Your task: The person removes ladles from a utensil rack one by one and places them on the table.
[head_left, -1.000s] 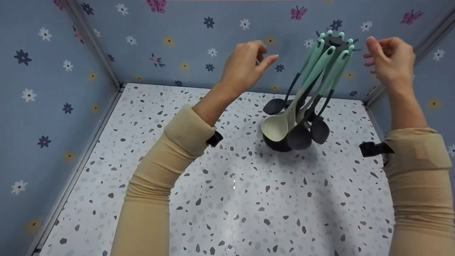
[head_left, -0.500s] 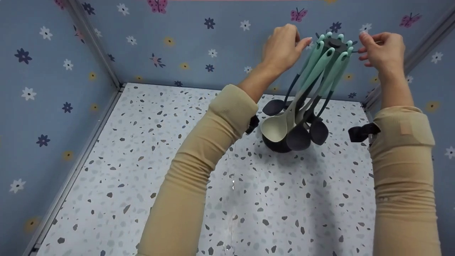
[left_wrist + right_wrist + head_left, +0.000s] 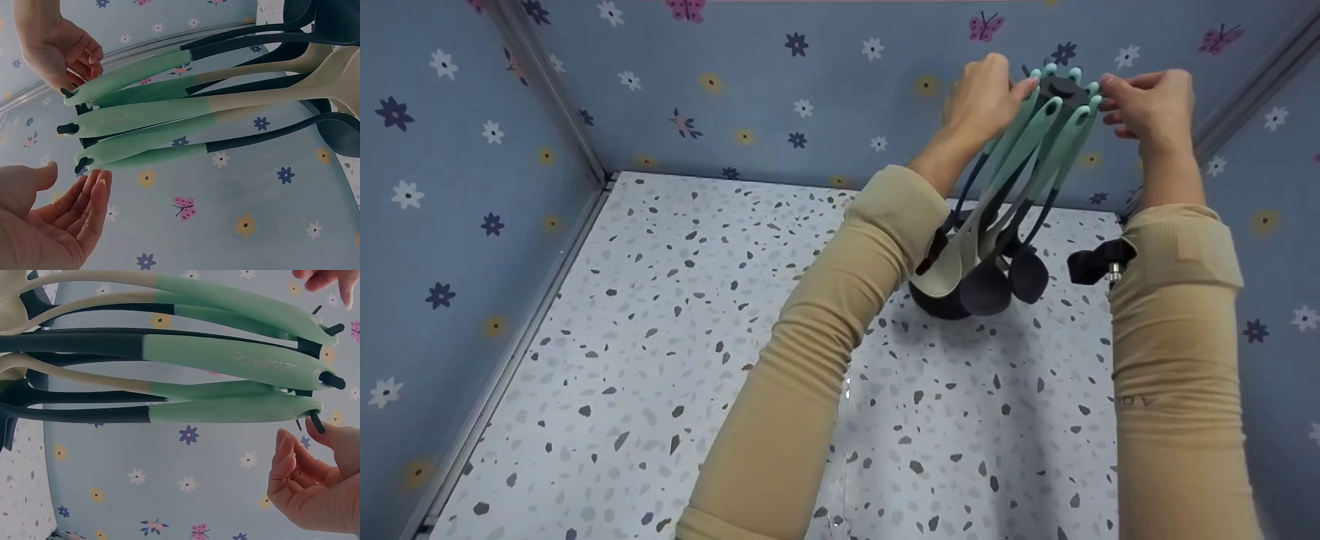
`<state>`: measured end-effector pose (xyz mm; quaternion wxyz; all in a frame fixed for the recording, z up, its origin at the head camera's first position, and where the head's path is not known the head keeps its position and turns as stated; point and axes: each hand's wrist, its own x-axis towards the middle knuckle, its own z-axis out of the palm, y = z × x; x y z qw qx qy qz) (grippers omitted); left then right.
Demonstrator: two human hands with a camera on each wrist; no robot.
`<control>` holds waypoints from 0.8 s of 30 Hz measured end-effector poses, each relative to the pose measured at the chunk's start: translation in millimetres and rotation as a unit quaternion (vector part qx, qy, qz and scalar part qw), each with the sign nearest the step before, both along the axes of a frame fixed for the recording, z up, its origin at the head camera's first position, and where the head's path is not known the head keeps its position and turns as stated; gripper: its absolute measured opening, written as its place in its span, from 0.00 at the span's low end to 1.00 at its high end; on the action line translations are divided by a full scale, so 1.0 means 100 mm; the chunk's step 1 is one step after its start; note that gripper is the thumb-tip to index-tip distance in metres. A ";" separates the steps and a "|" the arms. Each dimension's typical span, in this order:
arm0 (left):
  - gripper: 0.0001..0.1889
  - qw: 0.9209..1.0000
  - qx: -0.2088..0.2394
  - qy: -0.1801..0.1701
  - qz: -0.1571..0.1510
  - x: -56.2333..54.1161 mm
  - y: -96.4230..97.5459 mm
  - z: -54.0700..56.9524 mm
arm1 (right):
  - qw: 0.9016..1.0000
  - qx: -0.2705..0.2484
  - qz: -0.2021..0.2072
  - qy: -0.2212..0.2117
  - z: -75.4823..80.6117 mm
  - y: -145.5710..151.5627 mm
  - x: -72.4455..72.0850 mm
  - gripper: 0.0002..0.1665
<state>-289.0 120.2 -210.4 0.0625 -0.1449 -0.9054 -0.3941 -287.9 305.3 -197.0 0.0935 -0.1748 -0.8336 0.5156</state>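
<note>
Several green-handled utensils (image 3: 1031, 142) are hung in a ring from the dark hooked top (image 3: 1065, 91) of a stand, whose round black base (image 3: 949, 306) is set on the speckled table (image 3: 660, 337), near the flowered wall (image 3: 840, 97). The handle ends are flanked by the left hand (image 3: 981, 97) and the right hand (image 3: 1156, 109). The left fingers are loosely bent, the thumb held apart; on the right, a narrower gap is left between thumb and forefinger beside a hook. Whether any handle is touched cannot be told.
</note>
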 end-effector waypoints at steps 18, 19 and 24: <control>0.12 0.998 0.048 -0.029 0.029 -0.15 0.18 -0.04 | 0.998 -0.043 -0.028 0.027 -0.07 -0.07 -0.08 0.07; 0.12 0.998 0.046 -0.035 0.032 -0.16 0.19 -0.04 | 0.998 -0.044 -0.029 0.029 -0.07 -0.07 -0.08 0.07; 0.17 0.997 0.043 -0.039 0.045 -0.19 0.20 -0.03 | 0.998 -0.038 -0.028 0.037 -0.08 -0.10 -0.08 0.07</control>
